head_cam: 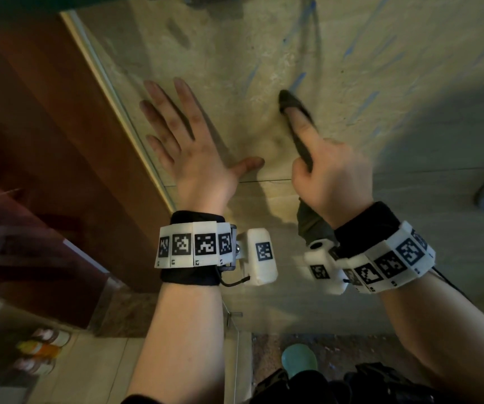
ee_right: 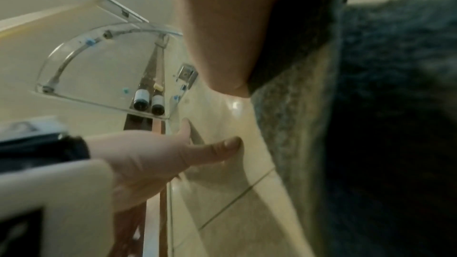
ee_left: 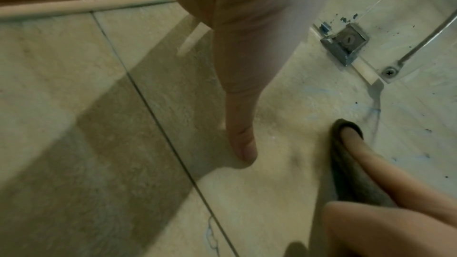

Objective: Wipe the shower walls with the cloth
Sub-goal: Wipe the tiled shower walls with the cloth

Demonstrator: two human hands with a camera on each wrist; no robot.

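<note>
Beige tile wall (head_cam: 351,68), streaked with blue, is filling the view as I am pinching a dark cloth (head_cam: 299,132) in my right hand (head_cam: 331,170), index finger stretched along it and pressing it to the tile. Left of that grip, my left hand (head_cam: 188,153) is lying flat and spread on the wall, holding nothing. Above the cloth, a glass shelf (ee_right: 74,77) is jutting from the corner.

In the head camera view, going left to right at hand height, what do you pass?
Reddish-brown wooden panel → pale edge strip → left hand spread flat on the beige tiled wall → right hand pressing the dark cloth with its forefinger.
</note>
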